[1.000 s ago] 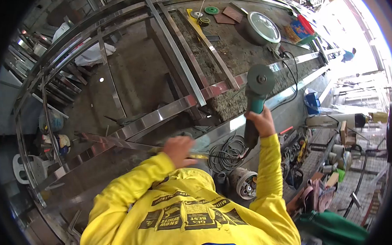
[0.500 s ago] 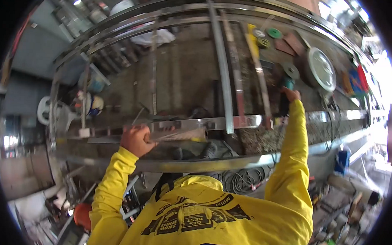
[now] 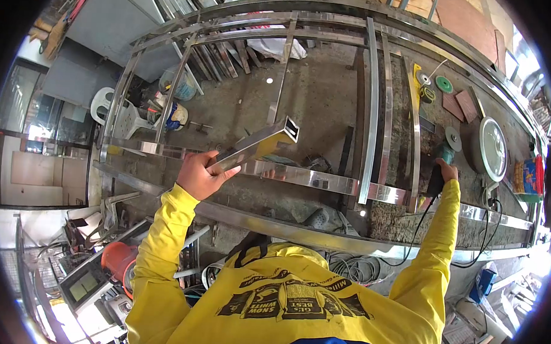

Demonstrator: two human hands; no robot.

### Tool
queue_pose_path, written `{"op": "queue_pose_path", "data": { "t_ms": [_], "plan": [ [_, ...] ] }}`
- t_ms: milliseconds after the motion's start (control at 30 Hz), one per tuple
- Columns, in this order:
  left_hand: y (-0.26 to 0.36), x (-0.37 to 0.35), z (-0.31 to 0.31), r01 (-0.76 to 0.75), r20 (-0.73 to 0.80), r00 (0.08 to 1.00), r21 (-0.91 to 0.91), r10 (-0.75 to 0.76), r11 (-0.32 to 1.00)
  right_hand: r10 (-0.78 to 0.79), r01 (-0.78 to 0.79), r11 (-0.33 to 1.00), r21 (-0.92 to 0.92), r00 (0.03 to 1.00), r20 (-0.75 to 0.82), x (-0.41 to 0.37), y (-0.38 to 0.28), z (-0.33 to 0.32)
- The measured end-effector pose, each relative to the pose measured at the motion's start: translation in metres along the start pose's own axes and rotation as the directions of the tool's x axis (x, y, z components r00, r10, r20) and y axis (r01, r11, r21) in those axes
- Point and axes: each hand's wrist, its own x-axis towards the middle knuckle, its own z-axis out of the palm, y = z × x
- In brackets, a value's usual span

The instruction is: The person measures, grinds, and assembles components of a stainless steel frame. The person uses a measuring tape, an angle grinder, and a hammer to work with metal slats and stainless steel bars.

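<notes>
My left hand (image 3: 199,175) is closed around one end of a short rectangular metal tube (image 3: 252,146). The tube slants up and away to the right, and its hollow far end faces upward. Behind it runs the long shiny rail (image 3: 315,177) of a metal frame. At the right, my right hand (image 3: 448,170) grips an angle grinder (image 3: 447,155) with a greenish head and a grey disc (image 3: 452,139). The grinder is over a worn wooden board, beside a crossbar; part of its body is hidden by my hand.
Right of the grinder stand a round, glass-topped object (image 3: 492,149) and a red-and-blue tub (image 3: 528,176). A tape measure (image 3: 427,94) and a green disc (image 3: 444,84) lie farther back. Black cables (image 3: 484,231) hang over the near rail. A white chair (image 3: 128,119) stands left.
The metal tube in my left hand has gone from nearly level along the rail to tilted upward. My right hand still holds the grinder. The whole view has shifted, moving the frame rightward.
</notes>
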Motion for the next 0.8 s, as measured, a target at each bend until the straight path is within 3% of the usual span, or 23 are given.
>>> {"op": "queue_pose_path", "data": {
  "t_ms": [100, 133, 167, 233, 300, 333, 367, 400, 433, 467, 500, 567, 667, 700, 767, 800],
  "plan": [
    [0.005, 0.001, -0.011, 0.036, -0.001, 0.999, -0.070, -0.037, 0.997, 0.228, -0.231, 0.971, -0.054, 0.972, -0.053, -0.006, -0.016, -0.026],
    [0.006, 0.001, -0.015, 0.041, -0.019, 0.999, -0.102, -0.043, 0.994, 0.090, -0.115, 0.992, -0.051, 0.929, -0.360, -0.025, -0.036, -0.031],
    [0.001, 0.004, -0.018, 0.043, 0.003, 0.999, -0.135, -0.043, 0.990, -0.049, 0.002, 0.997, -0.074, 0.776, -0.629, -0.062, -0.074, -0.033],
    [-0.018, 0.017, -0.023, 0.050, 0.056, 0.998, -0.200, -0.040, 0.978, -0.130, 0.352, 0.904, 0.244, 0.767, -0.628, -0.145, -0.165, -0.034],
    [-0.034, 0.041, -0.022, -0.006, -0.040, 0.999, -0.190, -0.002, 0.982, -0.350, 0.613, 0.579, 0.538, 0.783, -0.515, -0.243, -0.255, -0.010],
    [-0.039, 0.058, -0.022, 0.012, -0.021, 1.000, -0.263, -0.018, 0.965, -0.544, 0.700, 0.554, 0.451, 0.714, -0.441, -0.278, -0.278, 0.018],
    [-0.041, 0.076, -0.028, 0.078, 0.057, 0.997, -0.373, -0.061, 0.924, -0.571, 0.508, 0.409, 0.758, 0.790, -0.222, -0.342, -0.325, 0.038],
    [-0.042, 0.095, -0.033, 0.155, 0.133, 0.986, -0.469, -0.104, 0.869, -0.691, 0.499, 0.428, 0.753, 0.718, -0.083, -0.396, -0.367, 0.037],
    [-0.042, 0.111, -0.042, 0.290, 0.275, 0.949, -0.573, -0.153, 0.766, -0.712, 0.339, 0.410, 0.847, 0.699, 0.064, -0.427, -0.387, 0.086],
    [-0.054, 0.132, -0.039, 0.379, 0.294, 0.924, -0.613, -0.245, 0.693, -0.785, 0.242, 0.290, 0.926, 0.613, 0.085, -0.458, -0.409, 0.125],
    [-0.072, 0.153, -0.032, 0.457, 0.319, 0.889, -0.649, -0.328, 0.608, -0.813, 0.284, 0.381, 0.880, 0.555, 0.173, -0.476, -0.421, 0.177],
    [-0.109, 0.183, -0.024, 0.458, 0.320, 0.883, -0.752, -0.344, 0.475, -0.726, -0.078, 0.534, 0.842, 0.468, 0.504, -0.513, -0.473, 0.201],
    [-0.179, 0.224, 0.000, 0.452, 0.365, 0.884, -0.826, -0.292, 0.336, -0.676, 0.008, 0.546, 0.838, 0.595, 0.435, -0.511, -0.511, 0.275],
    [-0.202, 0.227, 0.016, 0.461, 0.400, 0.883, -0.835, -0.244, 0.300, -0.637, 0.098, 0.521, 0.848, 0.706, 0.310, -0.505, -0.523, 0.305],
    [-0.236, 0.225, 0.037, 0.452, 0.427, 0.891, -0.866, -0.154, 0.213, -0.613, 0.167, 0.577, 0.799, 0.735, 0.289, -0.476, -0.546, 0.332],
    [-0.246, 0.213, 0.044, 0.445, 0.428, 0.895, -0.873, -0.125, 0.200, -0.594, 0.052, 0.517, 0.854, 0.741, 0.315, -0.468, -0.566, 0.327]
  ]
}}
